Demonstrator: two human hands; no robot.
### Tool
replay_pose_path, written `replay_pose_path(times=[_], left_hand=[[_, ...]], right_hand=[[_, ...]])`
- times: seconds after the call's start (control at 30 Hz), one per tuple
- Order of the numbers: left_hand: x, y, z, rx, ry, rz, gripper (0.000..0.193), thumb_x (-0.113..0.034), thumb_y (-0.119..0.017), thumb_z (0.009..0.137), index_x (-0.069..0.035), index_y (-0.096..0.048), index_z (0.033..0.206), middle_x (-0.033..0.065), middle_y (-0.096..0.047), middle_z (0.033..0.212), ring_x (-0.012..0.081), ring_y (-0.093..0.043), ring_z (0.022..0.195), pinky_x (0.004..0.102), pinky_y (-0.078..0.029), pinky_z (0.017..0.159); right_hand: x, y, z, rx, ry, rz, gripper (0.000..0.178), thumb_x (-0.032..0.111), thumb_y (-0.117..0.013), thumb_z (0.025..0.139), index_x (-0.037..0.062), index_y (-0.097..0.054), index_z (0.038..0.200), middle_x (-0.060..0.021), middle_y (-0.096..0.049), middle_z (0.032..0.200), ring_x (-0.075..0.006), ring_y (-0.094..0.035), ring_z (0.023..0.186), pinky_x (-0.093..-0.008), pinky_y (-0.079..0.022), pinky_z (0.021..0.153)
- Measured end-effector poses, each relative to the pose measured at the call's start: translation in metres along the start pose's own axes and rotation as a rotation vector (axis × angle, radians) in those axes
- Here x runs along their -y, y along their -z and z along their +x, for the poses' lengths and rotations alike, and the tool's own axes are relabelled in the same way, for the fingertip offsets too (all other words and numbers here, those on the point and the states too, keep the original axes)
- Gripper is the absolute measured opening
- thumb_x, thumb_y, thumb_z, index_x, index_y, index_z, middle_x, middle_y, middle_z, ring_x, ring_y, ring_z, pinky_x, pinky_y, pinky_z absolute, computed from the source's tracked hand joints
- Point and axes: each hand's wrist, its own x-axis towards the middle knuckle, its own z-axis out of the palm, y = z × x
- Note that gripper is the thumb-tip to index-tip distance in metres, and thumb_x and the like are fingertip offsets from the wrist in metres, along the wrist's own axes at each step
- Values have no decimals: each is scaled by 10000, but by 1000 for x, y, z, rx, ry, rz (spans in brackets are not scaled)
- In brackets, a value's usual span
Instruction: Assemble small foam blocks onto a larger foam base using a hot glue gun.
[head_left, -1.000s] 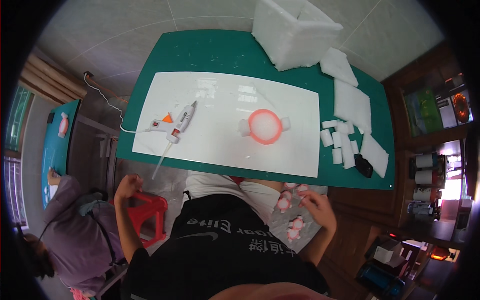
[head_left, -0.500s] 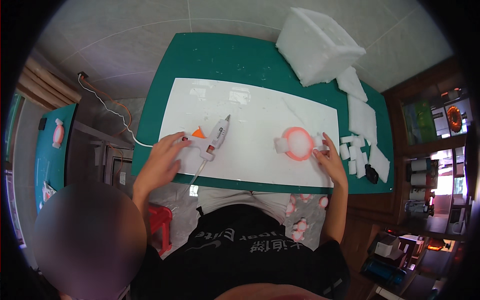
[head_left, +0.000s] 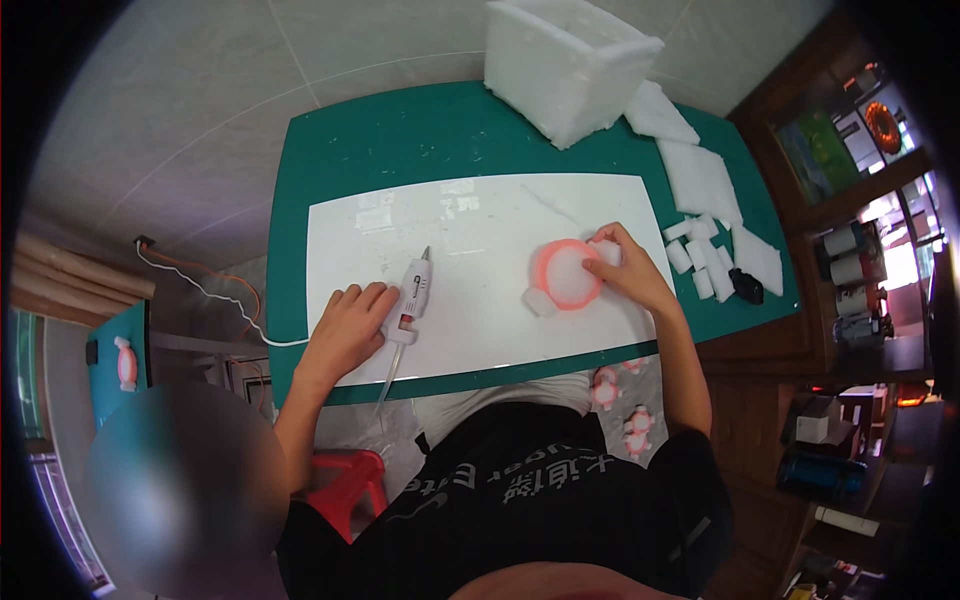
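On the white board [head_left: 480, 330] lies a white glue gun [head_left: 415, 288], its nozzle toward the far side and a glue stick out of its rear. My left hand [head_left: 352, 325] is closed over the gun's handle, covering the trigger. To the right is a round white foam piece with a pink ring [head_left: 568, 275] around it, and a small foam block juts out at its lower left. My right hand [head_left: 635, 272] pinches its right side, thumb on the ring and index finger by another foam block, partly hidden.
The green table [head_left: 380, 130] carries a white foam box [head_left: 570, 75] at the far edge. Foam sheets [head_left: 698, 180], several small foam blocks [head_left: 700, 255] and a black object [head_left: 746, 287] lie at right. A white cord [head_left: 210, 298] reaches the table from the left; a red stool [head_left: 345, 485] stands below.
My left hand has closed over the glue gun's handle, hiding the orange trigger. My right hand has shifted its hold up along the ringed piece, which is slightly turned. The whole view has also shifted.
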Motion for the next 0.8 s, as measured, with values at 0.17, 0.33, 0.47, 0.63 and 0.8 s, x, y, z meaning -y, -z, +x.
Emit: replay_pose_path(times=[0.17, 0.33, 0.47, 0.63, 0.8], left_hand=[[6, 4, 7, -59, -50, 101, 456, -22, -654, 668, -39, -543, 1110, 113, -591, 1165, 308, -559, 979, 416, -438, 840], [-1, 11, 25, -111, 15, 27, 444, 27, -632, 641, -39, -542, 1070, 115, -581, 1070, 306, -547, 952, 410, -417, 825], [1, 8, 42, -146, 6, -47, 432, 37, -626, 647, -32, -553, 1068, 121, -592, 1079, 322, -553, 966, 415, -434, 837], [9, 10, 64, -328, 77, -257, 339, 5, -676, 744, -27, -576, 1066, 147, -624, 1007, 307, -627, 850, 356, -508, 729], [17, 11, 81, -493, 156, -347, 175, -97, -687, 875, -20, -648, 1027, 88, -666, 835, 158, -585, 699, 285, -471, 662]], right_hand=[[16, 2, 4, 185, -62, 177, 638, 256, -774, 802, 110, -460, 1338, -210, -552, 1198, -284, -569, 1063, -365, -479, 901], [20, -3, 5, 282, -18, 328, 738, 138, -763, 784, 176, -406, 1429, -157, -444, 1249, -176, -519, 928, -281, -487, 844], [18, -4, 4, 276, -22, 397, 718, 67, -729, 780, 144, -420, 1423, -151, -450, 1268, -148, -522, 896, -262, -487, 834], [12, -6, 12, 275, 23, 526, 650, -10, -682, 798, 77, -441, 1395, -104, -515, 1233, -103, -545, 875, -237, -482, 805], [15, -21, 28, 132, 135, 701, 626, -49, -657, 821, 63, -436, 1396, -95, -543, 1222, -99, -565, 941, -238, -480, 802]])
